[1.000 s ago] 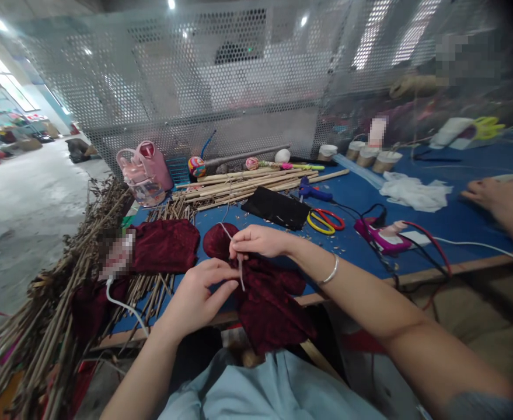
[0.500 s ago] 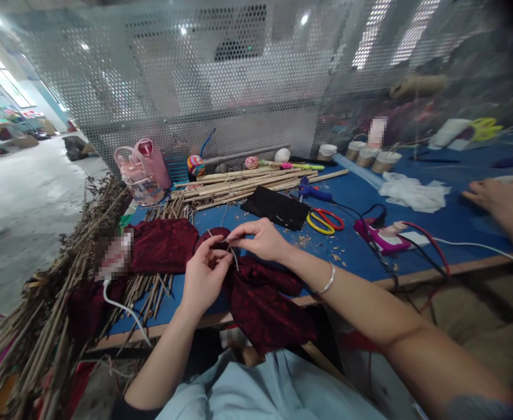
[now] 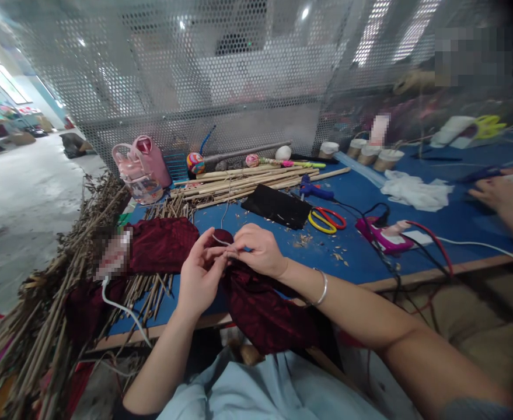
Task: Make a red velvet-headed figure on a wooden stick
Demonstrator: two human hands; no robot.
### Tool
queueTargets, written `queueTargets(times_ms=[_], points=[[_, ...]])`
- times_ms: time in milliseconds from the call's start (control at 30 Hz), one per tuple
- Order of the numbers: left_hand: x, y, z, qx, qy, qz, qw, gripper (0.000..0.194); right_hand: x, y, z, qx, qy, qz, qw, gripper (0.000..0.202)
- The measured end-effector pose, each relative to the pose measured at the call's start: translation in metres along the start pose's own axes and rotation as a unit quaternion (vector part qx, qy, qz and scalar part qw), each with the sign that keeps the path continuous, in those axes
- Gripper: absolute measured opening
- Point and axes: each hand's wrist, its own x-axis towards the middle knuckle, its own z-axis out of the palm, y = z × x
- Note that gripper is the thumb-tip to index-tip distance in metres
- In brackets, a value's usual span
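Note:
My left hand [image 3: 201,274] and my right hand [image 3: 258,251] meet above the front edge of the table, fingers pinched together on a thin grey string [image 3: 222,240]. The string runs back from my fingers over the tabletop. Just below them a dark red patterned cloth [image 3: 267,309] is gathered, and it hangs down over the table edge towards my lap. A rounded dark red end [image 3: 223,235] shows behind my fingertips. Exactly where the string meets the cloth is hidden by my fingers. More dark red cloth [image 3: 162,244] lies on the left.
Dry stalks [image 3: 59,274] pile up on the left. Behind my hands lie wooden sticks [image 3: 247,181], a black cloth [image 3: 276,206], scissors [image 3: 326,220], a blue glue gun [image 3: 315,190] and a purple power strip [image 3: 383,236] with cables. A co-worker's hand [image 3: 499,195] is at far right.
My hands have drawn closer together, and my right hand's fingers have curled in beside the left ones on the string. The cloth below has shifted slightly.

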Motion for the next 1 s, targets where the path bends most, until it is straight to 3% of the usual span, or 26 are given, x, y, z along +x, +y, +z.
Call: queueTargets(times_ms=[133,200,267,400,433,500,567,667,767,1000], points=[[-0.003,0.004,-0.005,0.04,0.069,0.024,0.997,0.043,0.001,-0.002,-0.002,0.111,0.017,0.077,0.991,0.017],[-0.008,0.004,-0.01,0.078,0.106,0.051,0.99,0.033,0.001,-0.002,-0.003,0.221,0.011,0.159,0.962,0.016],[-0.015,0.002,-0.015,0.088,0.12,0.067,0.987,0.023,-0.001,-0.001,-0.003,0.377,-0.001,0.263,0.888,0.02],[-0.024,-0.005,-0.012,-0.012,0.114,0.091,0.989,0.013,-0.003,0.0,0.005,0.619,0.009,0.421,0.663,0.019],[-0.025,-0.005,-0.008,-0.04,0.12,0.106,0.986,0.013,-0.003,0.0,0.007,0.64,0.017,0.441,0.629,0.018],[-0.023,-0.005,0.001,-0.089,0.122,0.13,0.98,0.017,0.0,0.001,0.01,0.656,0.035,0.465,0.593,0.02],[-0.018,-0.002,0.008,-0.139,0.104,0.127,0.977,0.018,0.006,0.004,0.011,0.654,0.047,0.472,0.589,0.022],[-0.01,-0.002,0.013,-0.187,0.085,0.104,0.973,0.019,0.014,0.01,0.007,0.613,0.061,0.469,0.633,0.021],[-0.006,-0.009,0.009,-0.166,0.084,0.099,0.977,0.021,0.02,0.017,0.003,0.572,0.065,0.463,0.674,0.02],[-0.008,-0.026,-0.002,-0.106,0.059,0.091,0.988,0.018,0.018,0.027,0.005,0.509,0.038,0.459,0.727,0.019]])
